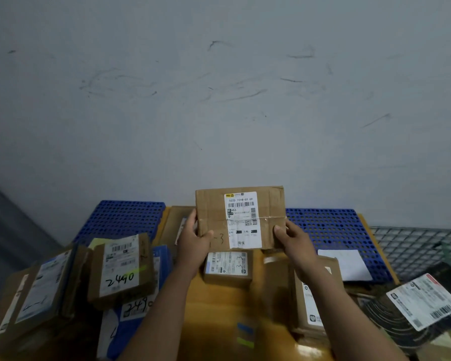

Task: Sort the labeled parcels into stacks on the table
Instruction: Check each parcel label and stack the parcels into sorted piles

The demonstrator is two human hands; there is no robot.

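Observation:
I hold a brown cardboard parcel (214, 209) up above the table, its white shipping label facing me and "1-3" handwritten beside it. My left hand (193, 241) grips its lower left edge, thumb on the front. My right hand (292, 239) grips the lower right edge the same way. Beneath it on the yellow table (219, 316) sits a small labelled box (228, 268) marked "3-3". A box marked "2490" (120, 269) tops a stack on the left. Another brown box (310, 303) lies under my right forearm.
More labelled boxes (29, 295) and a blue parcel (130, 316) crowd the left. A dark bag with a white label (425, 300) lies at the right. Blue perforated pallets (331, 230) and a white sheet (344, 264) are behind; a wire mesh (422, 246) is far right. A wall stands close.

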